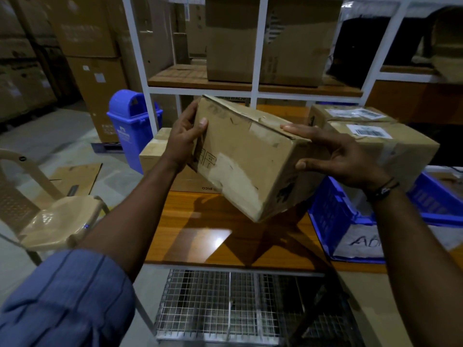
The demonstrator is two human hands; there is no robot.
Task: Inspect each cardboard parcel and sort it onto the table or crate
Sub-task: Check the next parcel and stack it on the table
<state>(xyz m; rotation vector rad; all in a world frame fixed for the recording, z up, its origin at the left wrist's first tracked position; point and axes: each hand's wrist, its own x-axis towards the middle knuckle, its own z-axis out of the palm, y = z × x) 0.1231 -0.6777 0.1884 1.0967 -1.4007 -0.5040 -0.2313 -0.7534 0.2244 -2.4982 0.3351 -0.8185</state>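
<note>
In a dim storeroom a glossy wooden table (225,236) fronts a white rack (260,46) of cartons at 12 o'clock, with a blue crate (333,216) at 3 and a blue bin (130,126) at 10, while the left hand (183,139) and right hand (343,156) grip with curled fingers the ends of a tilted parcel (250,156) above the table, partly hiding labelled boxes (390,141) at 2.

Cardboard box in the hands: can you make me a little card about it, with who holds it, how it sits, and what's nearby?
held thing: cardboard parcel, tilted, lifted above the table
left hand: grips its left end
right hand: grips its right end
underneath: wooden table
on the right: blue crate
behind: labelled parcel with a barcode sticker
on the floor, left: blue bin
</note>
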